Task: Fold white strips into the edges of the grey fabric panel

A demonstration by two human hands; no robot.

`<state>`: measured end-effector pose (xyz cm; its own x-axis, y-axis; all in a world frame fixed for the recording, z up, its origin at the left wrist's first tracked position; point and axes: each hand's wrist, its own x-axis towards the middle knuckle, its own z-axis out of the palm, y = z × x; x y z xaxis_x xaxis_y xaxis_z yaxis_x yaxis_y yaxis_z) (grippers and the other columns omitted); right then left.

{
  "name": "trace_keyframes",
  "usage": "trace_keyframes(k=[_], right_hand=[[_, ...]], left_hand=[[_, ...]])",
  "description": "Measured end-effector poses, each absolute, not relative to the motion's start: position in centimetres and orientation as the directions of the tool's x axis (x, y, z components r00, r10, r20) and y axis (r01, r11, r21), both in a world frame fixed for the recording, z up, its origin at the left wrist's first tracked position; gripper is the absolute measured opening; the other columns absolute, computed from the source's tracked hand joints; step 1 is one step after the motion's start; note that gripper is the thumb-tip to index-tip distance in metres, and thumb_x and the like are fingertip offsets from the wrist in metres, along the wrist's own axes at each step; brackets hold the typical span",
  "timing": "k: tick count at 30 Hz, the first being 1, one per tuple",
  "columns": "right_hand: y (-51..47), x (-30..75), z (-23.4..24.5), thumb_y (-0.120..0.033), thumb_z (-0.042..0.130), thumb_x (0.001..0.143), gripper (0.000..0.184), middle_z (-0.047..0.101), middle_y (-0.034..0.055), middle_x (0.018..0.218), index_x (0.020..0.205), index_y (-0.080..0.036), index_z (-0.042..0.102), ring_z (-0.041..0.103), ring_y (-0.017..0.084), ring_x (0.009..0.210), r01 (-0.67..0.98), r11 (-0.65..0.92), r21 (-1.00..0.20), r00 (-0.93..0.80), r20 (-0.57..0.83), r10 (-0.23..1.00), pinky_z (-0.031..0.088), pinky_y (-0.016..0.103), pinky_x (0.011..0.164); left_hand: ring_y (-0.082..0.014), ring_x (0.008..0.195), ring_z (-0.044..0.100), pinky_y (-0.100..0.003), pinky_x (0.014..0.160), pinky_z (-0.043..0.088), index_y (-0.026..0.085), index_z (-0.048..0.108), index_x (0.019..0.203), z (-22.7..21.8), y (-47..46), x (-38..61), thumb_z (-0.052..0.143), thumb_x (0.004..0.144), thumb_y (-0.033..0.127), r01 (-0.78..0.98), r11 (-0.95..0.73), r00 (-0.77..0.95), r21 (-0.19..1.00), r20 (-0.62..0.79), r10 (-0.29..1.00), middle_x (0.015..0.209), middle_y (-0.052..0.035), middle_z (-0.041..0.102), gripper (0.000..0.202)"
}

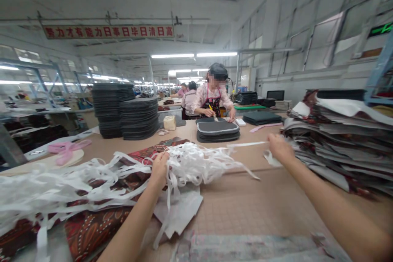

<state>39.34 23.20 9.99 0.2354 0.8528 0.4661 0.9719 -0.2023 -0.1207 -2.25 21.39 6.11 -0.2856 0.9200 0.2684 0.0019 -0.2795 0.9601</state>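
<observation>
A tangled heap of narrow white fabric strips spreads across the left and middle of the table. My left hand is closed around part of this heap. To the right, my right hand pinches one white strip, which stretches nearly straight from the heap. A looser white piece hangs below my right fingers. Under the heap lies brown and red patterned fabric, along with a pale grey sheet.
Across the table a co-worker brushes a stack of dark panels. Tall black stacks stand at the back left. Layered fabric pieces are piled at right. A pink ribbon lies at left, and a pale block near the black stacks.
</observation>
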Motion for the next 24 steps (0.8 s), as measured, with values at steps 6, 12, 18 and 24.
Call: trace_keyframes(k=[6,12,18,24], right_hand=[[22.5,42.7,10.8,-0.011,0.046,0.079,0.016,0.063,0.0158,0.085,0.073,-0.010,0.061,0.060,0.025,0.084,0.928,-0.209,-0.307,0.296,0.269,0.917,0.043,0.032,0.070],[18.4,42.8,12.4,-0.017,0.050,0.075,0.009,0.058,0.0040,0.060,0.066,-0.016,0.050,0.058,0.015,0.054,0.713,-0.082,-0.697,0.218,0.109,0.970,0.047,0.025,0.055],[13.7,39.2,11.6,-0.037,0.059,0.068,0.029,0.060,0.0023,0.071,0.086,-0.017,0.049,0.058,0.012,0.056,0.406,0.110,-0.907,0.003,0.122,0.993,0.052,0.025,0.056],[8.5,32.7,11.3,-0.044,0.054,0.077,0.034,0.057,0.0016,0.071,0.093,-0.014,0.056,0.051,0.009,0.049,0.335,0.267,-0.903,-0.369,0.135,0.920,0.042,0.019,0.041]], left_hand=[[-0.0091,0.050,0.049,-0.024,0.052,0.045,0.015,0.049,0.098,7.5,22.7,-2.7,0.041,0.094,0.030,0.101,-0.215,-0.316,0.971,0.236,0.919,0.066,0.0040,0.049,0.018],[-0.0302,0.098,0.057,-0.047,0.091,0.042,0.010,0.058,0.101,9.9,23.3,-3.2,0.052,0.077,0.021,0.491,-0.212,-0.299,0.845,0.391,0.870,0.095,-0.0127,0.062,0.027],[-0.0326,0.135,0.019,-0.052,0.110,-0.004,0.012,0.055,0.119,12.8,19.5,-0.5,0.041,0.076,0.011,0.773,-0.462,-0.011,0.435,0.737,0.676,0.135,-0.0154,0.043,0.046],[-0.0219,0.125,0.042,-0.036,0.104,0.031,0.019,0.039,0.135,12.7,12.3,8.8,0.053,0.084,0.040,0.310,-0.725,0.671,0.615,0.399,0.625,0.135,-0.0099,0.047,0.057]])
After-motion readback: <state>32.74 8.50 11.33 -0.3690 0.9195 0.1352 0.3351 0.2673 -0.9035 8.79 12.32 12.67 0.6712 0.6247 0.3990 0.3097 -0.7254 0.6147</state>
